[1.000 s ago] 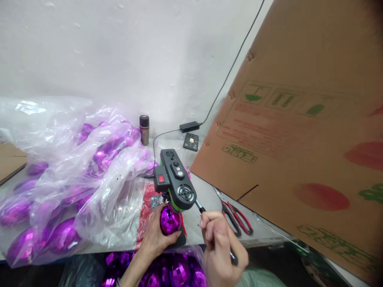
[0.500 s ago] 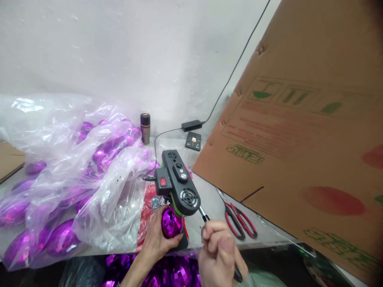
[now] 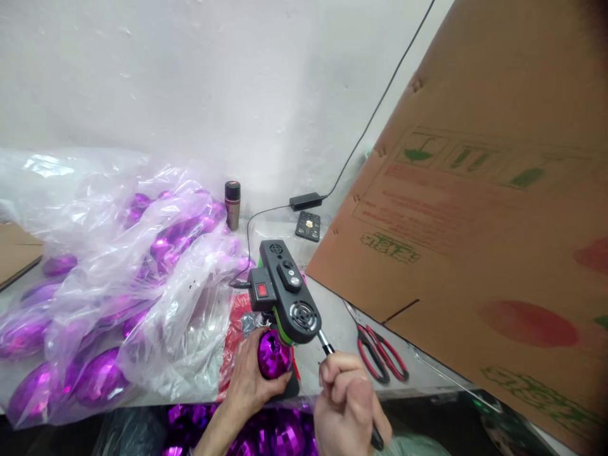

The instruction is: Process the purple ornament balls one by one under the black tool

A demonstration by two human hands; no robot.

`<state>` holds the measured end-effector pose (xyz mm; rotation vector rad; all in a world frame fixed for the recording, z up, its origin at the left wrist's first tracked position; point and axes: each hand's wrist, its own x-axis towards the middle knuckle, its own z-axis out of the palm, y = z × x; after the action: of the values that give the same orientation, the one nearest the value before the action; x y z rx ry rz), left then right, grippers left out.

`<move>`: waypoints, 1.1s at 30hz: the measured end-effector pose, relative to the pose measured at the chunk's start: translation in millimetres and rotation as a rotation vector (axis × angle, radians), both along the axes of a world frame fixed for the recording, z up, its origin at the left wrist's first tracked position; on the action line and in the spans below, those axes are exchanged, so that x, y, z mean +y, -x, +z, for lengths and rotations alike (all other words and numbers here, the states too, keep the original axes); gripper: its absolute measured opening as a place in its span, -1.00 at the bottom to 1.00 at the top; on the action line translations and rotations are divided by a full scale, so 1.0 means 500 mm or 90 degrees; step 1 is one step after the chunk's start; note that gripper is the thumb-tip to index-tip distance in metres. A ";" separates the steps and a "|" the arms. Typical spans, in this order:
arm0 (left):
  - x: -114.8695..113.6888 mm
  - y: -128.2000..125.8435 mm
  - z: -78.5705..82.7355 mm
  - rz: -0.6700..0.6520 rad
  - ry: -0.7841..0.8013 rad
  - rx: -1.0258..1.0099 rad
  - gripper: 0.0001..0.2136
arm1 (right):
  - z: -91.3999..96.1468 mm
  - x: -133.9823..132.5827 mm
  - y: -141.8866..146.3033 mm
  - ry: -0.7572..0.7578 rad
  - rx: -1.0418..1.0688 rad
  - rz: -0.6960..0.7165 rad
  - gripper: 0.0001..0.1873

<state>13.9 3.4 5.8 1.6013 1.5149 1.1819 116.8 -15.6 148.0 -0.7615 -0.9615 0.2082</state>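
A shiny purple faceted ball [image 3: 275, 354] is in my left hand [image 3: 251, 373], whose fingers and thumb curve around its left and lower sides. The ball is beneath the near end of a black device [image 3: 289, 292] that has a red switch, round vents and a bit of green along its edge. My right hand [image 3: 346, 399] is closed around the black handle [image 3: 377, 438] of a metal rod, which runs up to the near end of the device. How the rod joins the device is hidden, as is the spot where the ball meets it.
Clear plastic bags [image 3: 156, 266] full of purple balls cover the left side. Red-handled scissors [image 3: 382, 354] lie right of my right hand. A big cardboard box [image 3: 456, 221] leans in from the right. Behind stand a bottle [image 3: 232, 206], a power adapter [image 3: 305, 201] and a phone [image 3: 308, 226].
The whole view has shifted very slightly. Both hands keep the same hold, and the ball stays beneath the device.
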 end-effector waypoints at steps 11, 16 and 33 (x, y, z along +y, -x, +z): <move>0.002 -0.001 0.001 -0.001 -0.001 0.011 -0.29 | -0.008 -0.002 -0.005 0.013 -0.015 0.018 -0.41; 0.003 -0.003 -0.005 0.002 -0.014 0.014 -0.30 | -0.013 -0.003 -0.009 0.027 -0.022 0.030 -0.40; 0.004 -0.003 -0.007 0.001 -0.008 0.001 -0.28 | -0.041 -0.001 0.014 0.001 0.077 0.015 -0.38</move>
<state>15.2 5.4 2.5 1.6103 1.5119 1.1939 109.8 -16.1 127.5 -0.7310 -0.8558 0.2736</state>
